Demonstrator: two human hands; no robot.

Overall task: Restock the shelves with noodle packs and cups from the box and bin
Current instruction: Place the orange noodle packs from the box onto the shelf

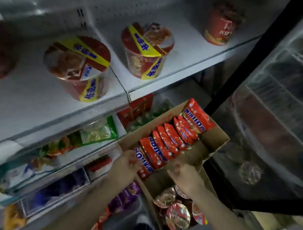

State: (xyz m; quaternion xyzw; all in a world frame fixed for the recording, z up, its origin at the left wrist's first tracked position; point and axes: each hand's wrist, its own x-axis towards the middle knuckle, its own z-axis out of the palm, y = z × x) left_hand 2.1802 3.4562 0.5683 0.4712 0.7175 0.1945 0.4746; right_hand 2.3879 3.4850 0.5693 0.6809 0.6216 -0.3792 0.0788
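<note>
Noodle packs (170,140) stand in a row inside the cardboard box (214,143).
Left hand (126,164) grips the nearest pack (image blurred); right hand (183,172) beside it, grip unclear.

On the upper shelf (33,107) bare white room lies between the big noodle cups (75,66) and along the edge in front of them. Just below it, the cardboard box (211,145) is open-topped: red noodle packs (164,143) crowd the side nearer the shelf, while the far side stays free. A black fridge frame (240,69) blocks the side beyond.
</note>
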